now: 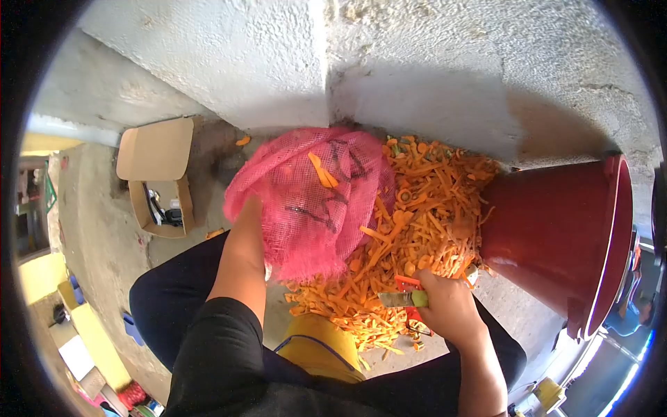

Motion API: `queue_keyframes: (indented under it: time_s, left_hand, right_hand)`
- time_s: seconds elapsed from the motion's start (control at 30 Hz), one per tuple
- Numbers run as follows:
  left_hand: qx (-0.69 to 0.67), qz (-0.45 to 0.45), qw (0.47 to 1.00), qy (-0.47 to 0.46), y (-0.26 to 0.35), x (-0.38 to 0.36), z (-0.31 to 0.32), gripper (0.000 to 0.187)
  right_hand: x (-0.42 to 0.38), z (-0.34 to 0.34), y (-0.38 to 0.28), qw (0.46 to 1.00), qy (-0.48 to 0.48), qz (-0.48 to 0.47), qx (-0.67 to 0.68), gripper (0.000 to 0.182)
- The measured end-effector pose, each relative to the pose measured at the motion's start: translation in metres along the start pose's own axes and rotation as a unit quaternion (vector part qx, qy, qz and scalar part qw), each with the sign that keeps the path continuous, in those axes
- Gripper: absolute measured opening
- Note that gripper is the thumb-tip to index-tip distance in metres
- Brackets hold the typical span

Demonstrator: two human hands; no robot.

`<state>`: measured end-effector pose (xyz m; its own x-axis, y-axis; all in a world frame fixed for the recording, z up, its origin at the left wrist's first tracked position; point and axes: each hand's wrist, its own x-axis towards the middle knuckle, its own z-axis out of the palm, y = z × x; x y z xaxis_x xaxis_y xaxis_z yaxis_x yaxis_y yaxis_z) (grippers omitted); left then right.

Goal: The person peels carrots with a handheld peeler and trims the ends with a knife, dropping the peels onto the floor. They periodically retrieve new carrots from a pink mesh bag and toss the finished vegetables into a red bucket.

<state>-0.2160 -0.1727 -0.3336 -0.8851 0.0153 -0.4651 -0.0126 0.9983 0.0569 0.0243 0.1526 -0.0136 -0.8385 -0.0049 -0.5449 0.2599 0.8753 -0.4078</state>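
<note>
Head view only from my end. Pink mesh sack (pixel 299 187) lies on the floor (pixel 101 233) ahead of the wearer, left of centre, near where the two walls meet. Left forearm (pixel 240 267) runs up to the sack's near left edge and goes out of sight at the mesh. Left hand is hidden there; I can't tell whether it grips or is loose.

Right hand (pixel 448 306) is right of the sack and nearer the body, apart from it, over the near part of the orange peelings (pixel 438 201). Fingers are closed round the green-handled blade (pixel 397 299), metal end pointing left. A red-orange part (pixel 408 282) shows just beside the blade; I can't make out whether it's a separate tool.

Peelings are heaped against the sack's right side, and more spread below it toward the wearer. A couple of orange strips (pixel 322 170) show on the sack's upper face. Dark markings on the mesh too, too wrinkled to read.

Dark red bucket (pixel 556 229) stands right of the heap, base end touching it. Yellow object (pixel 316 347) with a dark blue line sits between the wearer's legs. Over on the left, well apart from both hands, I see a cardboard box (pixel 154 149), flap open, dark items inside.
</note>
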Motion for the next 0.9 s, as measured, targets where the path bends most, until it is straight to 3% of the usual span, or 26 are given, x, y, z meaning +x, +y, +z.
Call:
queue_keyframes:
  time_s: [0.23, 0.33, 0.43, 0.53, 0.63, 0.7, 0.8, 0.9]
  left_hand:
    - [-0.056, 0.086, 0.991, 0.09, 0.061, -0.003, -0.004, 0.045]
    - [-0.168, 0.146, 0.961, 0.162, 0.063, 0.012, 0.011, 0.046]
    - [0.006, 0.118, 0.989, 0.093, 0.074, 0.013, -0.01, 0.044]
    - [0.02, 0.162, 0.985, 0.05, 0.077, 0.011, -0.028, 0.029]
    - [-0.16, 0.214, 0.962, 0.06, 0.057, 0.028, -0.016, 0.036]
    - [-0.312, 0.209, 0.927, 0.024, 0.036, 0.031, -0.01, 0.039]
    - [-0.544, 0.078, 0.829, -0.105, 0.016, -0.006, -0.018, 0.04]
    - [-0.777, -0.09, 0.596, -0.182, 0.031, -0.055, -0.019, 0.041]
  right_hand:
    - [-0.016, 0.0, 0.002, 0.999, -0.01, 0.034, 0.028, 0.028]
    - [-0.018, 0.0, 0.002, 0.999, -0.015, 0.038, 0.032, 0.027]
    - [-0.018, -0.002, 0.007, 1.0, 0.003, 0.019, 0.015, 0.025]
    - [-0.019, -0.003, 0.007, 0.999, -0.005, 0.031, 0.024, 0.025]
    - [-0.02, -0.004, 0.01, 0.999, 0.005, 0.027, 0.029, 0.027]
    - [-0.024, -0.004, 0.011, 0.999, 0.016, 0.018, 0.025, 0.026]
    - [-0.03, -0.009, 0.006, 0.999, 0.031, 0.011, 0.023, 0.023]
    - [-0.038, -0.009, 0.004, 0.997, 0.079, -0.018, 0.001, 0.019]
